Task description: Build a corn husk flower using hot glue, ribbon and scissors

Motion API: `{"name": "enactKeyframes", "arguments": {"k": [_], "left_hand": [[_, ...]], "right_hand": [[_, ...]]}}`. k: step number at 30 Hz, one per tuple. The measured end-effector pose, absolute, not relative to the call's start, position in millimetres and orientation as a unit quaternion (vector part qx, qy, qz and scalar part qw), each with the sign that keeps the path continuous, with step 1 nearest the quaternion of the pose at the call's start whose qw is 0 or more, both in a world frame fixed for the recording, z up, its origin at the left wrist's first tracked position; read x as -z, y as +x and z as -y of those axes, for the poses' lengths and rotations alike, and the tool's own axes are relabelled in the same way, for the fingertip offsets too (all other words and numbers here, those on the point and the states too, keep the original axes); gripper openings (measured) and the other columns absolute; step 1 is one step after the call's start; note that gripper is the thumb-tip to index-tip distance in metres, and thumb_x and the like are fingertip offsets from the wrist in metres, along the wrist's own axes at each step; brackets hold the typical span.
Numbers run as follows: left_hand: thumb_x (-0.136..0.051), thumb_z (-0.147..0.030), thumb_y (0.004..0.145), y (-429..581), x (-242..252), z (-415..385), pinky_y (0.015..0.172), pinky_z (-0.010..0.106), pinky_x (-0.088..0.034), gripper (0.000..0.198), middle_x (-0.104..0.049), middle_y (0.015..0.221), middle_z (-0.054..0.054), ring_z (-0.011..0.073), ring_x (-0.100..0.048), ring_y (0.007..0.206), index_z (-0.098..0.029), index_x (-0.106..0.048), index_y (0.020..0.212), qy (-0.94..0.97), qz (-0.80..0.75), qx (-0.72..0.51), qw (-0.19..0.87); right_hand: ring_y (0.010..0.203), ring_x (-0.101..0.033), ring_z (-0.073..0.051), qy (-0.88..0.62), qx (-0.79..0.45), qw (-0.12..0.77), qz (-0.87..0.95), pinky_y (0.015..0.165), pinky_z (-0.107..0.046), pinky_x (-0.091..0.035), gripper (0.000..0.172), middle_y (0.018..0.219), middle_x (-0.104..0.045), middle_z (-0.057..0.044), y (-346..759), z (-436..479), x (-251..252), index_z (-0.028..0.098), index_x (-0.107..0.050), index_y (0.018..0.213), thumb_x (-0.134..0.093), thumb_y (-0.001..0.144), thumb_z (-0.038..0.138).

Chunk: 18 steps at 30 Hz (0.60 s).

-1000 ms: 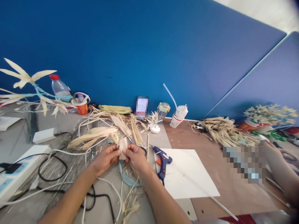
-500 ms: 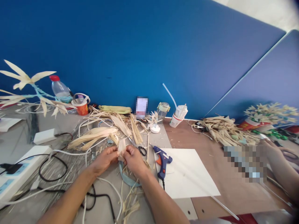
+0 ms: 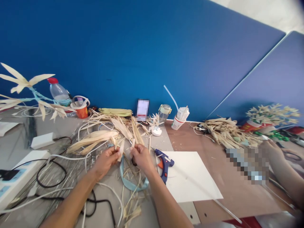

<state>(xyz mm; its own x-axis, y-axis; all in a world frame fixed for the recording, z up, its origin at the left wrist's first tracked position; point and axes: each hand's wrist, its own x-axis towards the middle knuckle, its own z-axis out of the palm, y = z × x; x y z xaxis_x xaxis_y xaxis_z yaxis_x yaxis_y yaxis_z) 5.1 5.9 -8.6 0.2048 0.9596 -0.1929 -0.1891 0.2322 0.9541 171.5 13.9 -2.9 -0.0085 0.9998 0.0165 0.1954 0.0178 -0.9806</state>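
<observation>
My left hand point(image 3: 106, 160) pinches a narrow pale corn-husk strip point(image 3: 121, 149) that sticks upward from its fingertips. A few centimetres to the right, my right hand point(image 3: 142, 157) pinches a second, shorter husk strip point(image 3: 133, 143). The two strips are apart. Both hands hover over the grey table, above a light-blue ribbon loop point(image 3: 128, 183) and loose husk scraps. A blue hot glue gun point(image 3: 164, 161) lies just right of my right hand, partly on a white sheet of paper point(image 3: 192, 174). A heap of dried husks point(image 3: 106, 133) lies behind my hands.
Black and white cables point(image 3: 54, 177) and a white power strip point(image 3: 14, 177) lie at the left. A water bottle point(image 3: 57, 91), an orange cup point(image 3: 81, 109) and a white cup with a straw point(image 3: 179, 118) stand along the blue partition. Another person's hand point(image 3: 275, 152) is at the right by more husks point(image 3: 225, 131).
The one husk piece held between both hands has come apart into two strips. My hands have drawn slightly apart, each keeping one strip.
</observation>
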Motion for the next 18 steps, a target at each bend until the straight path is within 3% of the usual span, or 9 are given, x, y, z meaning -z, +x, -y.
{"name": "enactKeyframes", "arguments": {"k": [3,5,9,12,18], "left_hand": [[-0.066,-0.038,0.072,4,11,-6,0.045,0.021,-0.026,0.024,-0.039,0.055,-0.007,0.0070,-0.029,0.046,-0.017,-0.056,0.076,0.456,-0.450,-0.441,0.629],[-0.065,-0.039,0.072,5,10,-6,0.047,0.021,-0.028,0.024,-0.041,0.056,-0.007,0.0074,-0.032,0.048,-0.017,-0.057,0.076,0.463,-0.452,-0.438,0.624],[-0.067,-0.041,0.069,10,2,-3,0.052,0.022,-0.034,0.027,-0.050,0.064,-0.004,0.0102,-0.041,0.055,-0.016,-0.059,0.076,0.475,-0.473,-0.429,0.606],[-0.069,-0.041,0.065,13,-5,-2,0.051,0.023,-0.032,0.028,-0.047,0.058,-0.004,0.0106,-0.040,0.053,-0.016,-0.060,0.071,0.495,-0.489,-0.422,0.581],[-0.072,-0.037,0.061,14,-3,-2,0.062,0.026,-0.039,0.026,-0.057,0.067,-0.001,0.0150,-0.050,0.065,-0.016,-0.061,0.070,0.500,-0.452,-0.398,0.622]], "right_hand": [[0.083,-0.057,-0.018,-0.563,-0.330,0.458,0.604,0.077,-0.029,-0.042,0.021,0.089,-0.061,-0.007,170,-9,-1,0.017,-0.066,0.090,-0.054,0.077,0.028],[0.089,-0.056,-0.019,-0.568,-0.314,0.472,0.596,0.082,-0.030,-0.041,0.027,0.099,-0.060,-0.009,169,-7,-5,0.017,-0.066,0.098,-0.054,0.078,0.028],[0.070,-0.055,-0.015,-0.529,-0.428,0.470,0.563,0.067,-0.026,-0.042,0.021,0.078,-0.061,-0.003,159,-5,-5,0.016,-0.067,0.083,-0.057,0.076,0.032],[0.057,-0.045,-0.011,-0.506,-0.486,0.486,0.521,0.056,-0.022,-0.037,0.015,0.059,-0.052,0.003,152,-5,-2,0.016,-0.060,0.065,-0.060,0.070,0.030],[0.048,-0.035,-0.008,-0.501,-0.527,0.511,0.459,0.046,-0.020,-0.029,0.015,0.051,-0.044,0.005,155,-8,0,0.017,-0.053,0.060,-0.057,0.067,0.029]]}}
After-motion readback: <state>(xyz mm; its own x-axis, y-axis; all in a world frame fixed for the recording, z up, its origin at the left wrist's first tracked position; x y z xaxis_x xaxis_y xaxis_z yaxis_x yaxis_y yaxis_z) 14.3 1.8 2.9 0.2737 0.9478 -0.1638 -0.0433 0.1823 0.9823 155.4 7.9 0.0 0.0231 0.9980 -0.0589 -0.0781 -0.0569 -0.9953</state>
